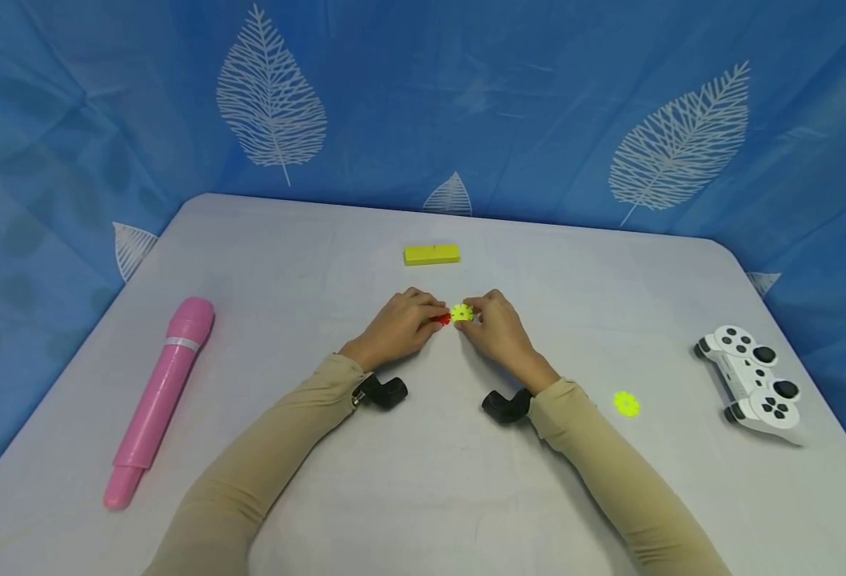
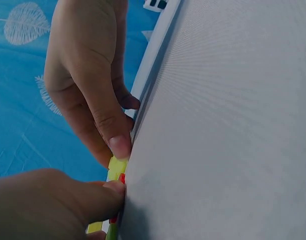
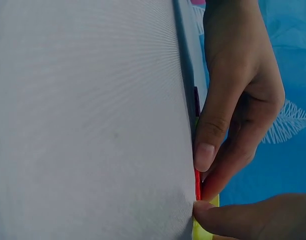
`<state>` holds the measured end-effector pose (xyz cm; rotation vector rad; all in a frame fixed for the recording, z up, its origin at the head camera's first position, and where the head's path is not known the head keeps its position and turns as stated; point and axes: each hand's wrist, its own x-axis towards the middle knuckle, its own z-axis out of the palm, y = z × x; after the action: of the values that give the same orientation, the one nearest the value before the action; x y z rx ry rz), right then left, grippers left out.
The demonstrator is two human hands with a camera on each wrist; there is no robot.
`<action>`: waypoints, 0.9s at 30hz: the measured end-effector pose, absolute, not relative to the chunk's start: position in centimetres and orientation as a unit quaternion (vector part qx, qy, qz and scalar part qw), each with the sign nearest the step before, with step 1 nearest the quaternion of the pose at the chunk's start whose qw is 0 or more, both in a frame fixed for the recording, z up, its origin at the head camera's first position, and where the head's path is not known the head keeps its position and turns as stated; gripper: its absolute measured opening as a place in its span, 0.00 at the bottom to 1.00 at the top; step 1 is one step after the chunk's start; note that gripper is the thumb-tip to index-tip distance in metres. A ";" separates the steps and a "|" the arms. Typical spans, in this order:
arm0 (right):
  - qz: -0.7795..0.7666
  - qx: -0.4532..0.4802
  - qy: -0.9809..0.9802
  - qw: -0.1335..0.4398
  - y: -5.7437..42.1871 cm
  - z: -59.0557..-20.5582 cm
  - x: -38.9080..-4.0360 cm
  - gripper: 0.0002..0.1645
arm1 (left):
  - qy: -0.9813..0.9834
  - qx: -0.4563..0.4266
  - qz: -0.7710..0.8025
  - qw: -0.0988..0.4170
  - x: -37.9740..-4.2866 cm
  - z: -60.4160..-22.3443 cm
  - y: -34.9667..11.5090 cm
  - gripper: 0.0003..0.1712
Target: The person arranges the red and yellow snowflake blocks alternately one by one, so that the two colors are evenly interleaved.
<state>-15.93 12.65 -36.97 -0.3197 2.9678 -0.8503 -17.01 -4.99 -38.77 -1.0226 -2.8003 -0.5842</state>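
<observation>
Near the middle of the table in the head view, my left hand pinches a red toothed disc. My right hand holds a yellow notched, flower-shaped disc between thumb and fingers, right beside the red one. The two discs meet edge to edge; whether they are joined I cannot tell. Both wrist views see them edge-on, low on the tabletop. A purple piece shows beyond my left hand in the right wrist view, and other coloured parts there are mostly hidden by the fingers.
A yellow oblong block lies behind the hands. Another yellow notched disc lies flat to the right of my right forearm. A white game controller is at the right edge, a pink microphone-shaped object at the left.
</observation>
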 end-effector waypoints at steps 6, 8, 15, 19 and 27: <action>-0.273 -0.110 0.955 0.023 12.9 -37.1 -16.0 0.26 | -0.921 -0.336 -0.192 0.054 -17.0 -38.7 -4.9 0.16; -0.274 -0.111 0.955 0.027 13.0 -37.2 -16.1 0.27 | -0.921 -0.335 -0.191 0.052 -17.0 -38.7 -4.9 0.16; -0.274 -0.112 0.955 0.034 13.0 -37.1 -16.0 0.27 | -0.922 -0.333 -0.190 0.052 -17.0 -38.7 -4.9 0.16; -0.276 -0.109 0.954 0.039 13.1 -37.1 -16.0 0.27 | -0.923 -0.330 -0.190 0.050 -17.0 -38.8 -4.9 0.16; -0.287 -0.120 0.949 0.054 14.0 -36.9 -15.3 0.28 | -0.925 -0.317 -0.205 0.035 -17.0 -38.9 -4.9 0.17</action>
<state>-15.35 14.01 -36.89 -0.3658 2.8827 -0.8704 -16.97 -4.89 -38.87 -0.9738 -2.8442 -0.6312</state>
